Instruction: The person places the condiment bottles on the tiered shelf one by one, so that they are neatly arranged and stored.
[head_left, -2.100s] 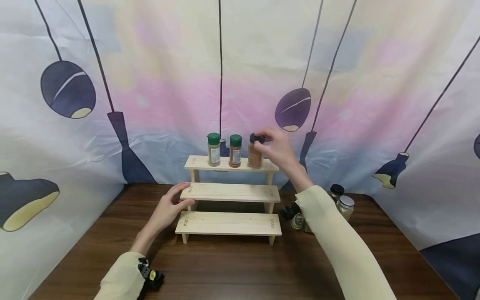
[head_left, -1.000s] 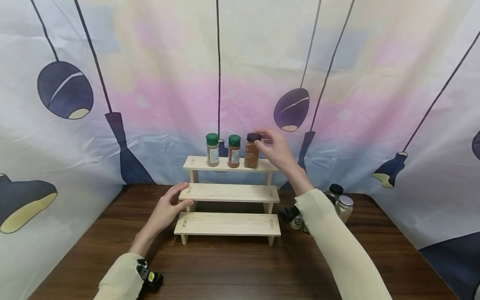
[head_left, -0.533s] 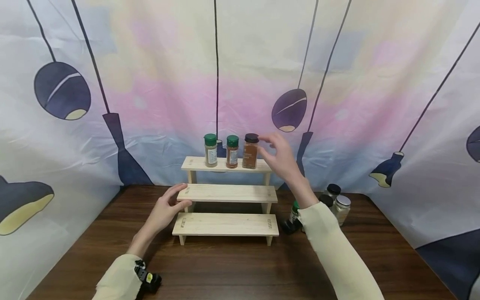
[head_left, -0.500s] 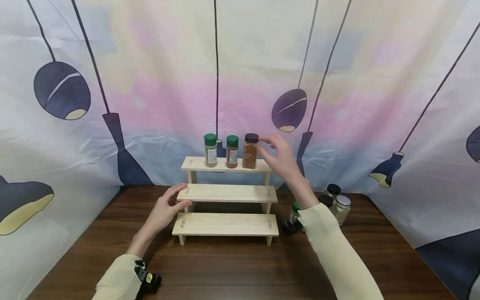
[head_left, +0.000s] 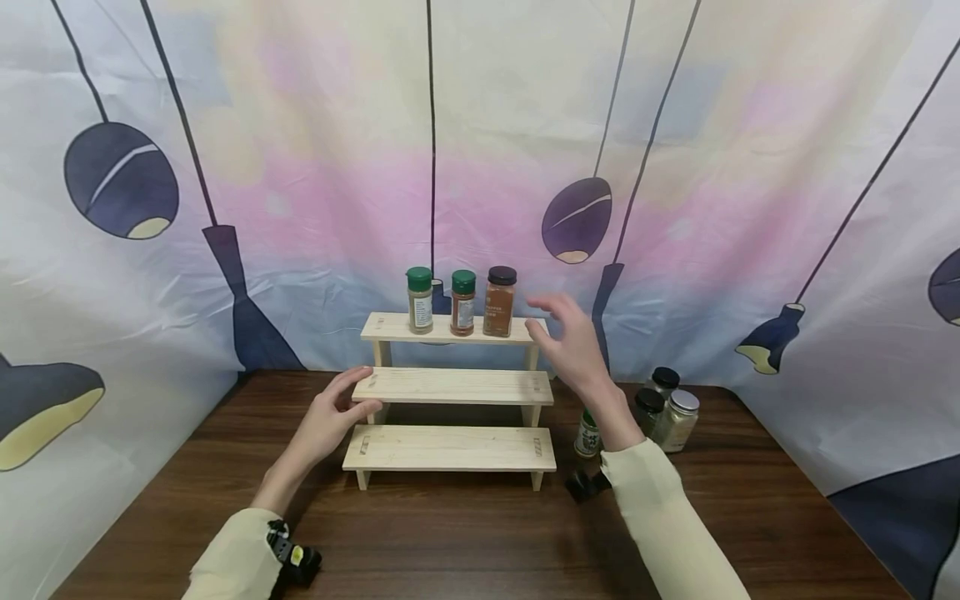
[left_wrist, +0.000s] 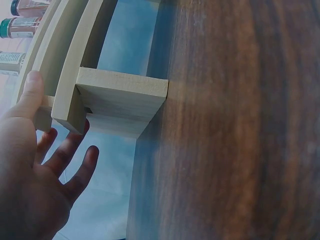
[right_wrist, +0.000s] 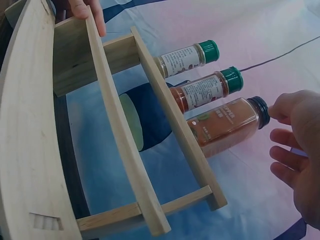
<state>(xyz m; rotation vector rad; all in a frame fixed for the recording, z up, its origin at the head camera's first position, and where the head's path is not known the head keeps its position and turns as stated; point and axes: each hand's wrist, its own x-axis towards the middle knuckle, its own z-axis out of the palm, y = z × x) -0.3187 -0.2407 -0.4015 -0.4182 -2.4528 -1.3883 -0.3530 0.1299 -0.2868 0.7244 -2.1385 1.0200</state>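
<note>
One brown bottle (head_left: 498, 310) with a black cap stands upright near the right end of the top step of your wooden rack (head_left: 450, 450). Beside it, on the same step, stand a red bottle (head_left: 462, 315) and a pale bottle (head_left: 421, 312), both with green caps. Your right hand (head_left: 573, 342) is just beside the brown bottle, not touching it. Its fingers bend a little and have nothing in them. Your left hand (head_left: 330, 417) holds the left end of the middle step with thumb and fingers; how tightly, you cannot tell.

It looks like you are at the end of putting the brown bottle up, and it seems set down well. On the surface (head_left: 420, 542), to the right, are a green-capped jar (head_left: 588, 435), a black-capped jar (head_left: 648, 408), a silver-lidded jar (head_left: 678, 423) and a back jar (head_left: 664, 381). The next move probably calls for bringing your right hand down to one of these without bumping the bottles, while your left hand steadies the rack.
</note>
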